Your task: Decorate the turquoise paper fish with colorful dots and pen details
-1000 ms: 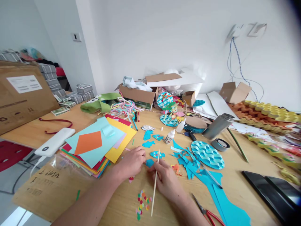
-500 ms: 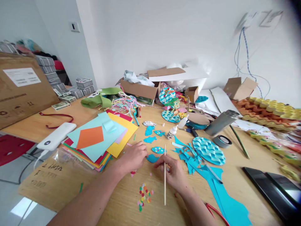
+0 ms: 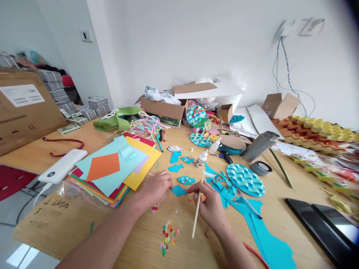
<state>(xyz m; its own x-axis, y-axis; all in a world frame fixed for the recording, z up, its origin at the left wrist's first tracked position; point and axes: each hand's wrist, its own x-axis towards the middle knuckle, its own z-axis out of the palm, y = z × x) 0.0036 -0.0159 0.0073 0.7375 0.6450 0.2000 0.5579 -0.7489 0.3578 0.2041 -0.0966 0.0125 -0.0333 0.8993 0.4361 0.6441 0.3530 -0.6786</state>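
Both forearms reach in from the near edge, the hands low over the table and angled toward each other. The left hand is palm down with its fingers curled, the tips just beside one end of a plain blue paper fish; whether they pinch anything, I cannot tell. The right hand grips a pale stick among its bent fingers, its forefinger stretched to the fish's other end – touching or merely close is unclear. The fish lies flat between the hands, bright blue and undotted, just below another blue fish covered in coloured dots. The stick is thin, straight and slanted.
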